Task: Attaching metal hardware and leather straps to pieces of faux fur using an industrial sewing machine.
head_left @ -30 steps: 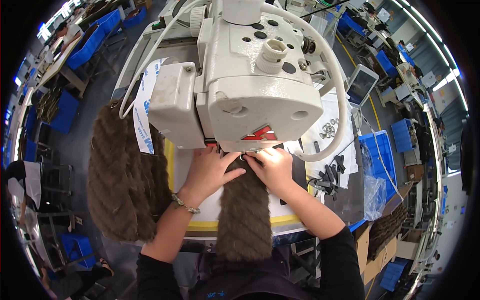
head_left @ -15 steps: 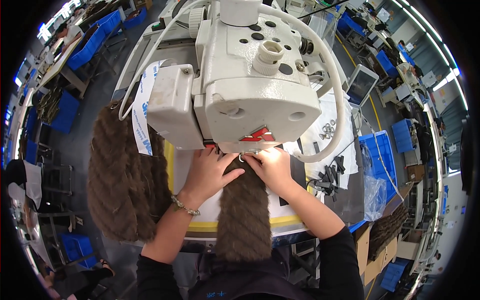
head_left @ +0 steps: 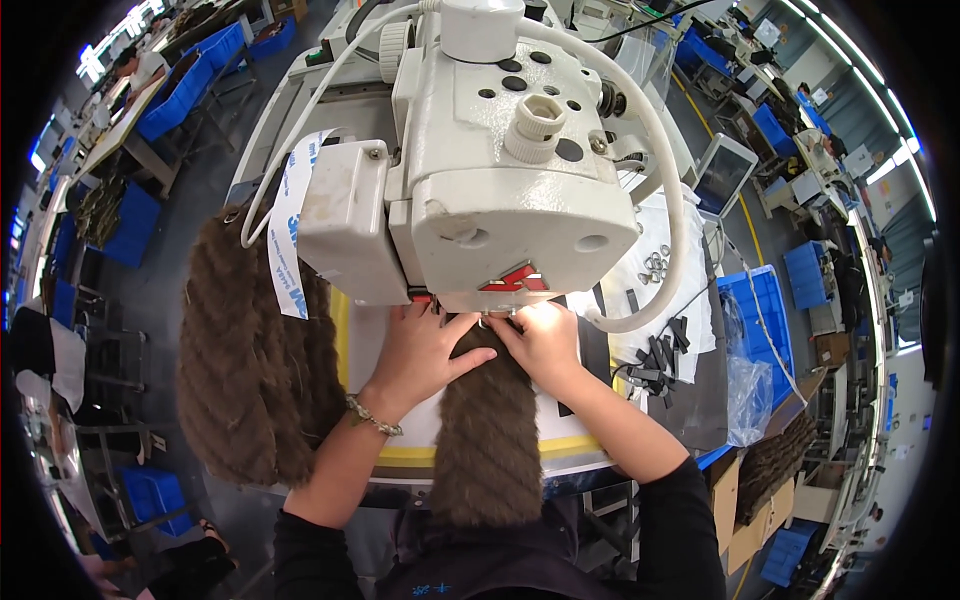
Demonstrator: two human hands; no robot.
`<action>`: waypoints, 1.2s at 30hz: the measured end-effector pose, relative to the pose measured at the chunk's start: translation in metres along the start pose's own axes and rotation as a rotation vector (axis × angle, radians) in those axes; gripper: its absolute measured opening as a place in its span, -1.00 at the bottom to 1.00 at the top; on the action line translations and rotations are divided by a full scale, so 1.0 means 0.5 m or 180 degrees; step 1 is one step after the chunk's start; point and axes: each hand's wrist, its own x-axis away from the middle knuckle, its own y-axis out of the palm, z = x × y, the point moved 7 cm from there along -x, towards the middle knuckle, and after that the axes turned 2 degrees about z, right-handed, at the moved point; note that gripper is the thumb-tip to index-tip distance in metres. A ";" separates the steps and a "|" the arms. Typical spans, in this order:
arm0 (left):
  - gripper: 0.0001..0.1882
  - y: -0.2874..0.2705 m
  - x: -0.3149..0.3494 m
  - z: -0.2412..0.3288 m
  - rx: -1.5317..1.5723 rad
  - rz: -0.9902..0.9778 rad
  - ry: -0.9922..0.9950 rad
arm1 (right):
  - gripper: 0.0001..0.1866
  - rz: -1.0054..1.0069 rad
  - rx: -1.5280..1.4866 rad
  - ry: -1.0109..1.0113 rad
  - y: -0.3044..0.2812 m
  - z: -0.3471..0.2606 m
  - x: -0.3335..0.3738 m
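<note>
A brown fur strip [head_left: 488, 430] runs from under the sewing machine's head [head_left: 520, 225] down over the table edge to my lap. My left hand [head_left: 425, 350] lies flat by the strip's upper left side, fingers apart, index finger at the fur and thumb stretched across it. My right hand [head_left: 543, 342] is closed on the strip's upper right edge with bent fingers. Between my index fingers a small pale curved piece [head_left: 484, 321] shows at the fur's top. The machine head hides some of the fingertips and the needle area.
A larger brown fur piece [head_left: 255, 370] hangs left of the machine beside my forearm. Several black clips [head_left: 658, 362] and metal rings [head_left: 656, 264] lie on the right. Beyond them stand a blue crate [head_left: 757, 315] with clear plastic and a cardboard box [head_left: 750, 530] holding fur.
The machine appears slightly lower and a little to the right in the picture. Both hands stay at the strip's upper end, with little visible movement.
</note>
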 end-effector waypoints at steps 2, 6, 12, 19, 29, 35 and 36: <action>-0.44 -0.004 -0.003 0.000 0.0015 0.0033 0.0029 | -0.88 0.0111 0.0330 -0.0303 -0.004 -0.022 -0.007; -0.39 0.001 -0.006 0.006 -0.0054 0.0043 0.0023 | -0.82 0.0108 0.1028 -0.0820 0.000 -0.041 0.001; -0.38 0.000 -0.002 0.017 -0.0489 0.0035 0.0095 | -0.55 -0.0348 0.1808 -0.0856 0.010 -0.073 0.043; -0.35 0.010 0.004 0.011 -0.0700 -0.0153 0.0010 | -0.40 -0.0642 0.1833 -0.0757 0.005 -0.086 0.066; -0.41 0.008 0.009 0.023 -0.0990 0.0004 0.0029 | -0.35 -0.0759 0.1702 -0.0563 0.016 -0.084 0.070; -0.43 0.006 0.000 0.028 -0.0960 0.0006 0.0023 | -0.34 -0.0822 0.1635 -0.0517 0.019 -0.079 0.071; -0.44 0.006 0.001 0.027 -0.0930 0.0033 0.0023 | -0.34 -0.0818 0.1598 -0.0528 0.019 -0.080 0.071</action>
